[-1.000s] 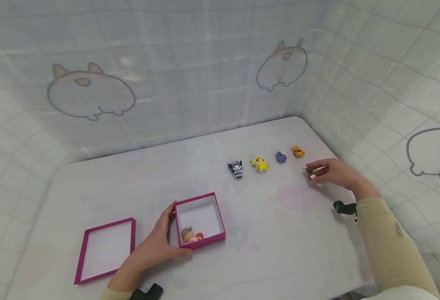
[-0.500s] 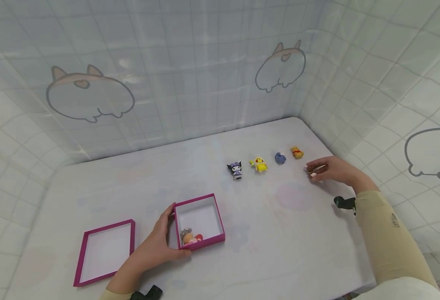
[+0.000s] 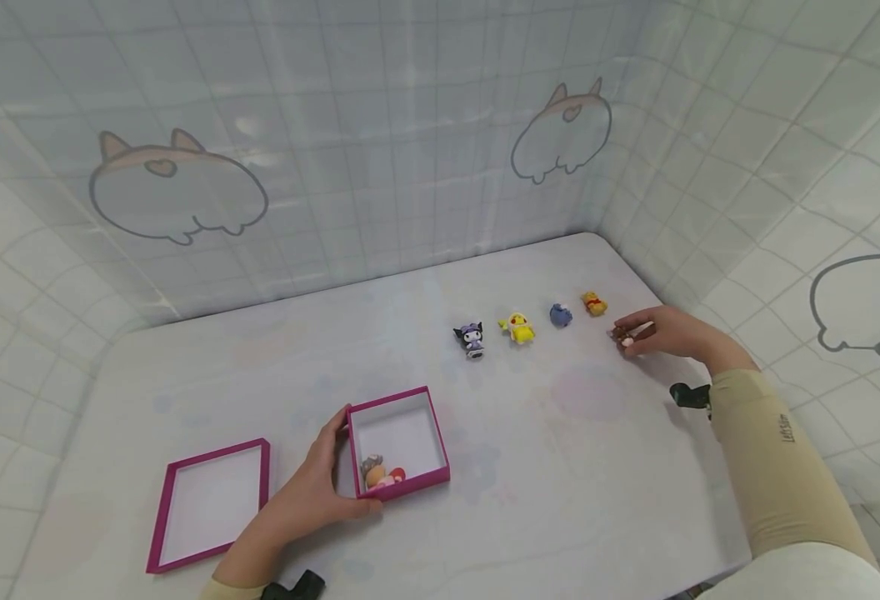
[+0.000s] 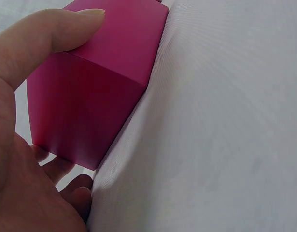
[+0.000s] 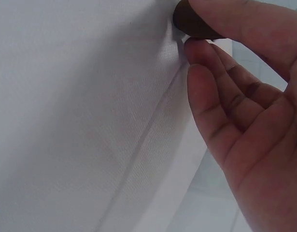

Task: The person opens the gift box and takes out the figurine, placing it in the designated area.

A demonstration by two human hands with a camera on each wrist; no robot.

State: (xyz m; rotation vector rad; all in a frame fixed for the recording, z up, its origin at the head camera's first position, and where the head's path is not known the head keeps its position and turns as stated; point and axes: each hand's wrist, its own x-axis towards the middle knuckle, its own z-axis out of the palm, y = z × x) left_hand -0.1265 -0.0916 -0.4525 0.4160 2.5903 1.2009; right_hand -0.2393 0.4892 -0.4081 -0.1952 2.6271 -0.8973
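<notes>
My left hand (image 3: 308,496) grips a magenta square box (image 3: 423,481) at its left side, thumb on the front wall and fingers along the left wall. In the left wrist view the thumb lies flat on the magenta wall of the box (image 4: 124,41). Small figurines (image 3: 376,476) in grey, peach, pink and red lie in its front left corner. At the table's right side, my right hand (image 3: 672,335) pinches a small brown figurine (image 3: 623,337) with a pinkish-white patch, close over the tabletop. The right wrist view shows only a dark brown part of that figurine (image 5: 194,21).
A magenta-rimmed white lid (image 3: 211,500) lies at the left, partly behind my left forearm. A black-and-purple figurine (image 3: 473,340), a yellow one (image 3: 518,328), a blue one (image 3: 561,315) and an orange one in red (image 3: 593,303) form a row. Grid-patterned curtains (image 3: 380,150) surround the table.
My right hand has shifted slightly away toward the back of the table, still pinching the brown figurine. The left hand and the box have stayed in place.
</notes>
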